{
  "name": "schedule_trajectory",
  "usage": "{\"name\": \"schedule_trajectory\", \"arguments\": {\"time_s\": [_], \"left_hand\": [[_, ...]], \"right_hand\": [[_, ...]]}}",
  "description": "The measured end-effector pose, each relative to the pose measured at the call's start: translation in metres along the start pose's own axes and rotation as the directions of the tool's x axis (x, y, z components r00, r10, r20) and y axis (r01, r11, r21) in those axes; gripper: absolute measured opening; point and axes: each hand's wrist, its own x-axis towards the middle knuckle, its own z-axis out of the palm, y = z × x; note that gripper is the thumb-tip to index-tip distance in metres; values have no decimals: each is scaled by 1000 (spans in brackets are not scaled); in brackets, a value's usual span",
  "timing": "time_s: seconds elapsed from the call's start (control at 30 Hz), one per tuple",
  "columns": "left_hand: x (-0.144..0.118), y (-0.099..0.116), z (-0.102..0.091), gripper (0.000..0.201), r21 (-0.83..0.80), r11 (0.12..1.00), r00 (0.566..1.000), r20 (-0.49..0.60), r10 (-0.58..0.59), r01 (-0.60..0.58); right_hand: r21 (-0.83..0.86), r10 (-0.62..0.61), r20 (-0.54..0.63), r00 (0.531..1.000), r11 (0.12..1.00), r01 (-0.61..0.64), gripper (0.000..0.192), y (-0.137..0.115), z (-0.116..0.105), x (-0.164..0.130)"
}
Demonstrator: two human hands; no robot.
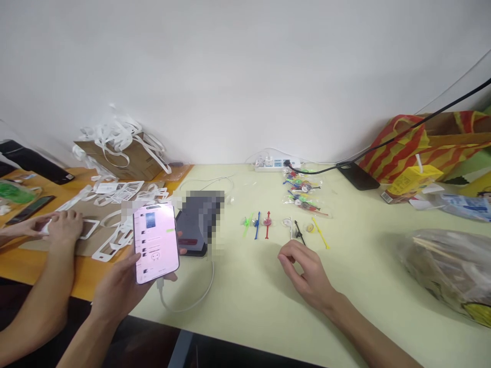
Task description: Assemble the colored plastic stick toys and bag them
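Note:
My left hand (123,278) holds up a smartphone (156,243) with its lit screen toward me. A white charging cable (187,310) hangs from the phone's lower edge and loops over the table. My right hand (305,271) rests on the pale green table, fingers curled and thumb against the forefinger, with nothing visible in it. Just beyond it lie a yellow plastic arrow (320,233), a black arrow (299,233) and a white arrow (290,227). To their left are a red arrow (268,225), a blue arrow (258,225) and a green arrow (247,224), with small round pieces beside them.
Several bagged coloured pieces (305,197) lie before a power strip (272,163). Left, a co-worker's hands (63,227) handle white pieces by a strap-filled cardboard box (134,158). Right are a black phone (358,176), yellow drink carton (412,183) and plastic bag (452,271).

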Motion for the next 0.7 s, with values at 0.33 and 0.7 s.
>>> {"name": "schedule_trajectory", "arguments": {"time_s": [0.33,0.7], "left_hand": [[-5,-6,-2,81,44,999,999,33,-23,21],[-7,-14,15,100,231,973,986,-160,49,-11]], "right_hand": [[-2,-8,-5,1000,1000,8,16,-1,1,0],[-3,-15,-6,1000,1000,15,15,-1,1,1]]}}
